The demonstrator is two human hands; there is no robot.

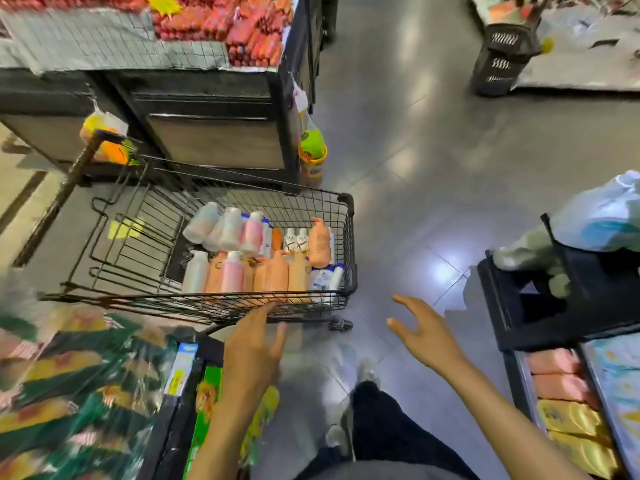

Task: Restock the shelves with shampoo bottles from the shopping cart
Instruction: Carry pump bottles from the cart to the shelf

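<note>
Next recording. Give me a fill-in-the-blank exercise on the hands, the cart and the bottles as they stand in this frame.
1. The left hand and the right hand each hold ____.
2. The shampoo bottles lie ____ the shopping cart.
3. The hand closer to the cart's near rim is the ____ one.
4. The cart's wire frame is coloured ____.

Missing words: nothing; inside; left; black.

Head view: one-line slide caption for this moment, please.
Left hand and right hand, open and empty, reach toward a black wire shopping cart holding shampoo bottles in a store aisle.
</note>
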